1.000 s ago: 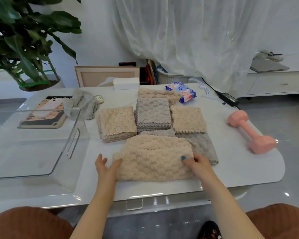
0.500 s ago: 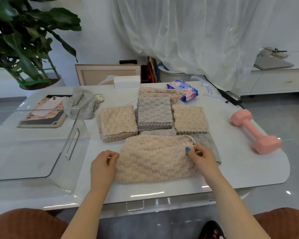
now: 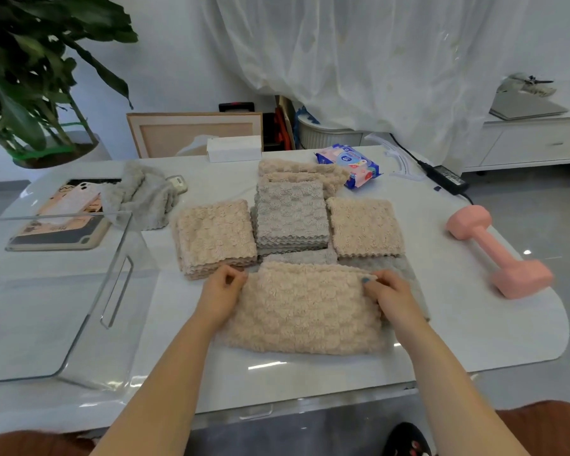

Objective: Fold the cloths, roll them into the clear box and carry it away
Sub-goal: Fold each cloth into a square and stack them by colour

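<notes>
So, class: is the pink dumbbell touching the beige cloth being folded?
Apart. The head view shows a stretch of bare white table between the pink dumbbell and the right edge of the beige cloth.

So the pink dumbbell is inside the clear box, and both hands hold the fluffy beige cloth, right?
No. The head view shows the pink dumbbell lying on the table at the right, outside the clear box. The left hand and right hand do hold the beige cloth.

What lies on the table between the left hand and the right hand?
In the head view, the beige cloth lies between the left hand and the right hand; each pinches one far corner of it.
</notes>
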Action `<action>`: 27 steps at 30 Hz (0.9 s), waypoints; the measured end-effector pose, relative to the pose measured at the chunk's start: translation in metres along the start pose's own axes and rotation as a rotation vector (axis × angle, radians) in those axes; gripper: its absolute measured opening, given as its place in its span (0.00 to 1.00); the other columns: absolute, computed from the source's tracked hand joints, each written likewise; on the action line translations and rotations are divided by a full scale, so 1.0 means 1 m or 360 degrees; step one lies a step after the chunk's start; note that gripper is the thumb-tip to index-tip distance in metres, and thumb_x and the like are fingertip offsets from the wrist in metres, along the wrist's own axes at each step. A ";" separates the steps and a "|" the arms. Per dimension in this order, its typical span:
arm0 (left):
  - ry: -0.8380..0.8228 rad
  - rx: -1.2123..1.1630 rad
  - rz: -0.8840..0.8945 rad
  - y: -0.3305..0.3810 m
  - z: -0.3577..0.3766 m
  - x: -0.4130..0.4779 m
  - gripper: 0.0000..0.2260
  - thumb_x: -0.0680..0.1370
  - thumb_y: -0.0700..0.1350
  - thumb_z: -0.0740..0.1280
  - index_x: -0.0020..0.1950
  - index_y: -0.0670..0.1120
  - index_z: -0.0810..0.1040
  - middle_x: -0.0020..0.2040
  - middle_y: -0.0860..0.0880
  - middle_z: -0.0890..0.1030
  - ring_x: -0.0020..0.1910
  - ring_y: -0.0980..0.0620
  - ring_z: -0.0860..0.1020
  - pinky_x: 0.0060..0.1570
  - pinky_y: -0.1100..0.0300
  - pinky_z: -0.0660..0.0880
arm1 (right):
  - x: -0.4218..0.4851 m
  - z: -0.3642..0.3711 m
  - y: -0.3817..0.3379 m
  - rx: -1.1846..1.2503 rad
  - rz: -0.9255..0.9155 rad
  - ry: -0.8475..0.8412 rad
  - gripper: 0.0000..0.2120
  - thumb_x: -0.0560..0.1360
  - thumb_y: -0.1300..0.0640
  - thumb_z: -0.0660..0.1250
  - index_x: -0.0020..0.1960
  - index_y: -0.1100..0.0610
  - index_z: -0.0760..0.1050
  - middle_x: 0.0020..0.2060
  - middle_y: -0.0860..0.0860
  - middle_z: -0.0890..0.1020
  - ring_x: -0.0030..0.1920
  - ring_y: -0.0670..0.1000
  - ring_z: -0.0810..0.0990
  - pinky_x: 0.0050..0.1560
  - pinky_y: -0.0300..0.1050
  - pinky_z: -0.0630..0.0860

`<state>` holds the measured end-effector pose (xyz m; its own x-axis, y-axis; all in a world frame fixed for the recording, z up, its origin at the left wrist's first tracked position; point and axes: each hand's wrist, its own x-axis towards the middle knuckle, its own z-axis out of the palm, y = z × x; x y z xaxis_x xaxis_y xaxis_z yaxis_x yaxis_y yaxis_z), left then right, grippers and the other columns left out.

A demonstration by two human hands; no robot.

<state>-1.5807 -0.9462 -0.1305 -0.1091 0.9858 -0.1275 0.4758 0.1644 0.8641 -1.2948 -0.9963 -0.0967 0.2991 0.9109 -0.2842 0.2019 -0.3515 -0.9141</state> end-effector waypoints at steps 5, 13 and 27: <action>-0.0091 -0.0100 0.0017 -0.001 0.002 0.006 0.07 0.81 0.45 0.60 0.48 0.44 0.72 0.42 0.48 0.75 0.40 0.52 0.72 0.39 0.61 0.69 | 0.011 -0.002 0.005 -0.0058 -0.0056 -0.0062 0.05 0.78 0.57 0.64 0.44 0.57 0.75 0.36 0.52 0.73 0.34 0.49 0.71 0.33 0.41 0.66; -0.0065 0.0291 0.0080 0.000 0.022 0.013 0.08 0.82 0.50 0.54 0.47 0.51 0.70 0.45 0.54 0.75 0.52 0.50 0.72 0.54 0.53 0.62 | 0.013 -0.006 -0.002 0.0394 0.0043 -0.0032 0.09 0.78 0.59 0.64 0.39 0.56 0.75 0.31 0.50 0.76 0.32 0.50 0.73 0.34 0.42 0.71; 0.0159 0.0877 0.0237 0.006 0.041 0.012 0.13 0.80 0.43 0.57 0.63 0.51 0.75 0.59 0.48 0.78 0.60 0.46 0.71 0.49 0.55 0.58 | 0.000 -0.002 0.006 0.0112 -0.0135 -0.0007 0.12 0.77 0.66 0.62 0.53 0.53 0.80 0.48 0.49 0.82 0.47 0.48 0.80 0.42 0.40 0.74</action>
<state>-1.5437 -0.9317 -0.1466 -0.0755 0.9961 0.0457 0.8737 0.0439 0.4845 -1.2916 -0.9990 -0.1018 0.2799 0.9377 -0.2061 0.1602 -0.2572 -0.9530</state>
